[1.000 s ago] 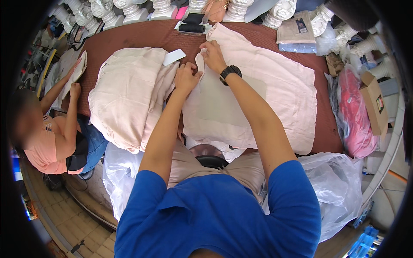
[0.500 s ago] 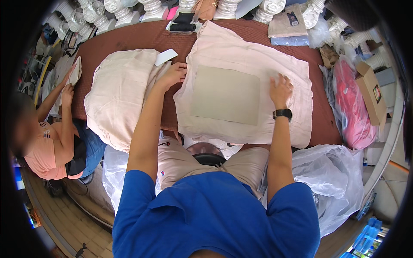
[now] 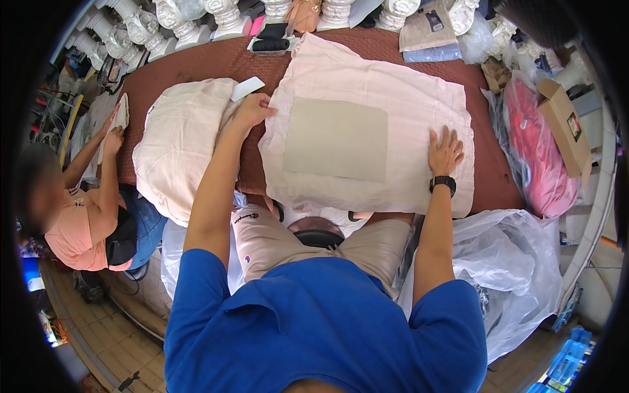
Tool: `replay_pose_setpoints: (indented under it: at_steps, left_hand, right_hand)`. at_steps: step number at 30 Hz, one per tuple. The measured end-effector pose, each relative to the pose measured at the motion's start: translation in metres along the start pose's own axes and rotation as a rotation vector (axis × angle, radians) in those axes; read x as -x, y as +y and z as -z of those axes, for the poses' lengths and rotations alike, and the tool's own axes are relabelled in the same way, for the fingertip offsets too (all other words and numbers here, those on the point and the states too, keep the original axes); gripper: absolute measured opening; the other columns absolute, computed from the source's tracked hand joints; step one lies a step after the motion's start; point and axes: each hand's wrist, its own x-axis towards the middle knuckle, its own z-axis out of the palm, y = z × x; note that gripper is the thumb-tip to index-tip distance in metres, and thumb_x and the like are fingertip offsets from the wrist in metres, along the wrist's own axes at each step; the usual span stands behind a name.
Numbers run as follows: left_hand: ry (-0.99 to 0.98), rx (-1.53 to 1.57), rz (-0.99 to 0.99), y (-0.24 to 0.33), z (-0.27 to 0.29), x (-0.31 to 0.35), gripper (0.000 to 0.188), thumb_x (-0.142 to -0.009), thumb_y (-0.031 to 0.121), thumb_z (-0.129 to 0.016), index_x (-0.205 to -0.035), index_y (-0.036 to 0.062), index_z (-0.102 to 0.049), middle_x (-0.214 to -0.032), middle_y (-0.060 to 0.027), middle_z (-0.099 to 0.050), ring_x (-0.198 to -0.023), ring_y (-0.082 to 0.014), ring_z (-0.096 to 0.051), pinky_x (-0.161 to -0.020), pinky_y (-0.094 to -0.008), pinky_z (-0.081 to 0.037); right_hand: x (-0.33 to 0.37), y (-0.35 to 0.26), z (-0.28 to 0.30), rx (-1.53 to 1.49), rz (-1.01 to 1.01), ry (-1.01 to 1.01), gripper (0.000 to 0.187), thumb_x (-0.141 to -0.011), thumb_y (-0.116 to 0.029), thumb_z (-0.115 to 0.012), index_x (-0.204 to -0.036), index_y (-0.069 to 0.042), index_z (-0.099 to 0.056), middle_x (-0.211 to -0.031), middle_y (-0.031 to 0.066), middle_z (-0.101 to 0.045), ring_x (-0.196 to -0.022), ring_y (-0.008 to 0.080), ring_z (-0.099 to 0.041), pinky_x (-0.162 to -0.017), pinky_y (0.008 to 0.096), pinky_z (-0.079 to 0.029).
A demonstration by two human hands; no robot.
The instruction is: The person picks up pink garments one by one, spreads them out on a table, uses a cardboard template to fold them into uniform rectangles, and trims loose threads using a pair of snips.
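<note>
A pale pink cloth (image 3: 314,190) lies spread on the brown table cover in front of me, with a flat grey-beige rectangular sheet (image 3: 336,137) on its middle. At the cloth's upper left edge, my left hand (image 3: 254,110) is closed, its fingertips pinching the fabric. My right hand (image 3: 446,152), wearing a black watch, rests flat and open on the right part of the cloth, fingers spread. Left of my left forearm sits a thick stack of similar pale cloth (image 3: 177,144). A white card (image 3: 247,88) lies at the stack's upper right, near my left hand.
White ornate balusters (image 3: 226,19) line the table's far side. A tray of black rolls (image 3: 271,44) and a bagged beige garment (image 3: 427,27) stand there. Pink bagged goods (image 3: 536,147) and an opened carton (image 3: 565,128) are at right. A co-worker (image 3: 92,216) handles cloth at left.
My right hand has slid right and a little toward me and now lies flat on the cloth. My left hand has closed on the cloth's left edge. The view has shifted slightly.
</note>
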Motion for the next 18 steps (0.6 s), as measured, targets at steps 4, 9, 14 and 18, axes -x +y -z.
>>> replay_pose_setpoints:
  at_steps: [4, 9, 14, 18]
  left_hand:
    - [0.224, -0.282, -0.081, 0.001, -0.016, 0.01, 0.034, -0.064, 0.005, -0.08, -0.093, 0.0008, -0.062, -0.079, -0.007, -0.063, -0.076, -0.02, -0.062, -0.065, -0.0345, -0.051]
    - [0.193, -0.1, 0.017, -0.001, -0.023, 0.001, 0.034, -0.073, 0.002, -0.074, -0.103, 0.0055, -0.06, -0.089, -0.0063, -0.059, -0.074, -0.0167, -0.058, -0.069, -0.0309, -0.05]
    - [-0.109, 0.047, 0.023, 0.002, -0.008, -0.011, 0.044, -0.08, 0.002, -0.068, -0.121, 0.0027, -0.052, -0.101, -0.0122, -0.057, -0.075, -0.0173, -0.059, -0.066, -0.0323, -0.053]
    - [0.012, -0.076, 0.454, 0.031, -0.018, -0.003, 0.042, -0.085, 0.007, -0.067, -0.123, -0.0039, -0.052, -0.105, -0.0149, -0.059, -0.075, -0.0183, -0.063, -0.059, -0.0313, -0.053]
  right_hand:
    - [0.002, 0.002, 0.004, 0.029, -0.013, -0.022, 0.063, -0.094, -0.062, -0.038, -0.143, -0.023, -0.043, -0.15, 0.0082, -0.034, -0.138, 0.037, -0.027, -0.11, 0.0603, -0.018]
    - [-0.006, 0.008, 0.001, -0.063, -0.051, -0.005, 0.058, -0.095, -0.057, -0.039, -0.142, -0.024, -0.043, -0.15, 0.0086, -0.035, -0.138, 0.0383, -0.028, -0.109, 0.0612, -0.02]
    - [-0.025, 0.036, 0.002, -0.051, -0.118, 0.043, 0.052, -0.097, -0.048, -0.043, -0.143, -0.024, -0.043, -0.149, 0.0092, -0.038, -0.136, 0.0396, -0.03, -0.108, 0.0617, -0.023]
    - [-0.027, 0.069, 0.0, 0.037, -0.226, -0.005, 0.052, -0.097, -0.048, -0.042, -0.142, -0.023, -0.043, -0.148, 0.0067, -0.04, -0.136, 0.0387, -0.032, -0.109, 0.0609, -0.024]
